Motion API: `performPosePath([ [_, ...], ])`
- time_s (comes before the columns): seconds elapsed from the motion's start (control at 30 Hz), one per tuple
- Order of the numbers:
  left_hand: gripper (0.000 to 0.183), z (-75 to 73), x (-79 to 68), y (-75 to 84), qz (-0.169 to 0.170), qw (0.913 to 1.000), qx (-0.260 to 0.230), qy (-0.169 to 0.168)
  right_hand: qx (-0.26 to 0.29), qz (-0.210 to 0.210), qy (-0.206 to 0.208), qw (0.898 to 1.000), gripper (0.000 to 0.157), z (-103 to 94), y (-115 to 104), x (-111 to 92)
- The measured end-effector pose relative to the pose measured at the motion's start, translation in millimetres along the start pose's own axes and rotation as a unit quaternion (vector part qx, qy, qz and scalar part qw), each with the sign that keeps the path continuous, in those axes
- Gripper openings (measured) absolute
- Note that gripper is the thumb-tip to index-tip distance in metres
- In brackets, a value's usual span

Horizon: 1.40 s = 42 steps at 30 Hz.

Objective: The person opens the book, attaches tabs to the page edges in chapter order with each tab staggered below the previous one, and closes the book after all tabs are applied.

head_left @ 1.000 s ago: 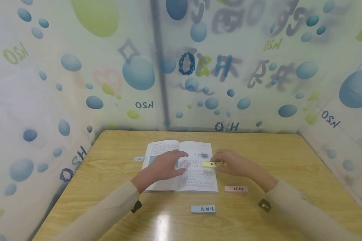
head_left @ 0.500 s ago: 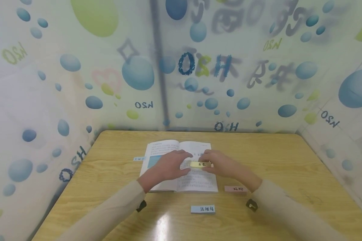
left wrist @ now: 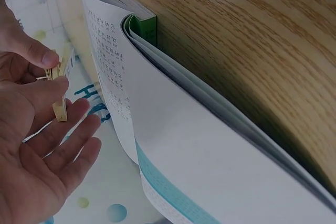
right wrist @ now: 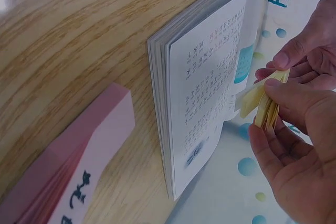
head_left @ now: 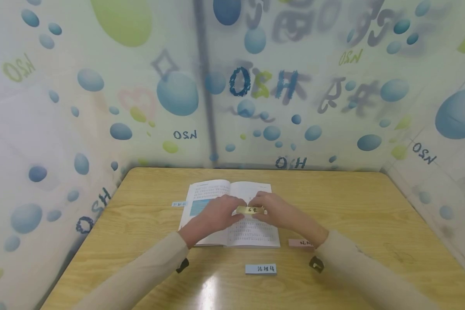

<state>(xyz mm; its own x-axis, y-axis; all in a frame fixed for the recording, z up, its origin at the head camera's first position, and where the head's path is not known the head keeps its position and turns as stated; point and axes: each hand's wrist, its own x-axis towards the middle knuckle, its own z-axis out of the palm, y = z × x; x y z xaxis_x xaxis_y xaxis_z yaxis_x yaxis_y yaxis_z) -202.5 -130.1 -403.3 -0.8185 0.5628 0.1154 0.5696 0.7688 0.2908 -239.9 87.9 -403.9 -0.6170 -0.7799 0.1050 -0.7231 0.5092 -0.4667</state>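
From where I stand, the yellow pad (head_left: 250, 210) is held above the right page of the open book (head_left: 254, 235), long axis running hand to hand; left hand (head_left: 218, 213) and right hand (head_left: 282, 212) each pinch one end, thumb-to-finger grip narrow, neither nearer
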Motion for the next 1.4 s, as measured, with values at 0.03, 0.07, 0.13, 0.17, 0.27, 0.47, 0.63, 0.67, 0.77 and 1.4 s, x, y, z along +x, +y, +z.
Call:
performPosePath([
  [0.03, 0.027, 0.0, -0.1, -0.1, 0.002, 1.0000, -0.004, 0.001, 0.002, -0.001, -0.002, 1.000, 0.026, 0.4, 0, 0],
  [0.07, 0.025, -0.2, -0.2, -0.1, 0.004, 1.0000, -0.009, 0.002, 0.005, -0.001, -0.003, 1.000, 0.026, 0.6, 0, 0],
  [0.13, 0.022, -0.4, -0.5, -0.6, 0.006, 0.9998, -0.018, 0.003, 0.011, -0.001, -0.006, 1.000, 0.026, 1.1, -1, 1],
  [0.17, 0.022, -0.9, -0.6, -0.6, 0.008, 0.9997, -0.023, 0.004, 0.015, 0.000, -0.007, 1.000, 0.026, 1.1, -1, 0],
  [0.27, 0.022, -1.2, -0.7, -1.8, 0.011, 0.9993, -0.037, 0.002, 0.020, 0.000, -0.006, 1.000, 0.026, 0.8, -2, 0],
  [0.47, 0.021, -1.6, -1.6, -2.7, -0.005, 0.9981, -0.059, -0.018, 0.026, -0.001, -0.008, 1.000, 0.026, 1.5, -3, 0],
  [0.63, 0.018, -2.3, -2.9, -3.1, -0.016, 0.9967, -0.075, -0.028, 0.039, -0.008, -0.008, 0.999, 0.026, 3.1, 1, -1],
  [0.67, 0.018, -2.4, -3.3, -3.3, -0.016, 0.9965, -0.077, -0.027, 0.042, -0.011, -0.007, 0.999, 0.025, 3.1, 2, -1],
  [0.77, 0.016, -2.8, -4.6, -4.2, -0.015, 0.9960, -0.085, -0.023, 0.048, -0.014, -0.004, 0.999, 0.023, 2.7, 5, -2],
  [1.4, 0.016, -2.7, -9.5, -5.1, -0.034, 0.9927, -0.114, -0.020, 0.051, -0.005, 0.023, 0.998, 0.020, 1.1, 8, -8],
])
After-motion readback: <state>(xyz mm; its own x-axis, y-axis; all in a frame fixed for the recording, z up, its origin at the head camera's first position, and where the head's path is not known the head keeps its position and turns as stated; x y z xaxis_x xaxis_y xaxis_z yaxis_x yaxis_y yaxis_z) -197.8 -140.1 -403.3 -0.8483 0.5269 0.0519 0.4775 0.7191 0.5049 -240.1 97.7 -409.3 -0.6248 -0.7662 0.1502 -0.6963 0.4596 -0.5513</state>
